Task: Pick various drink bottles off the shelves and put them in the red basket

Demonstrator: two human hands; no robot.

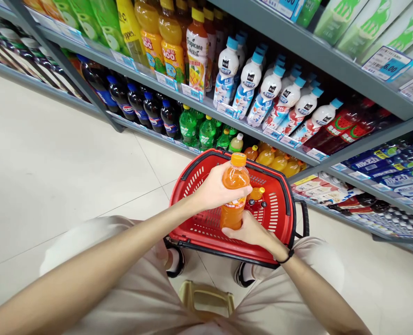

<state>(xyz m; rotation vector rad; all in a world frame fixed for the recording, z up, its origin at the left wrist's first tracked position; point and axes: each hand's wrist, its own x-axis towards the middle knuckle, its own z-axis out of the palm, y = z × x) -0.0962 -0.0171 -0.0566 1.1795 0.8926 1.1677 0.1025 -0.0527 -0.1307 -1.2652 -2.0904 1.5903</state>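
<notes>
I hold an orange drink bottle [234,186] with an orange cap upright over a red plastic shopping basket [286,204]. My left hand [215,188] wraps round the bottle's upper half. My right hand [250,230] cups its bottom end. A second orange bottle [257,193] lies inside the basket, mostly hidden behind the one I hold. The basket stands on the floor between my knees, close to the shelf.
Grey shelves [227,111] run from upper left to right, packed with juice, white milk-drink bottles [258,88], dark cola [136,100], green soda [199,128] and orange drinks [276,160] on the lowest row. Pale tiled floor [52,158] opens to the left. A yellowish stool [206,295] is beneath me.
</notes>
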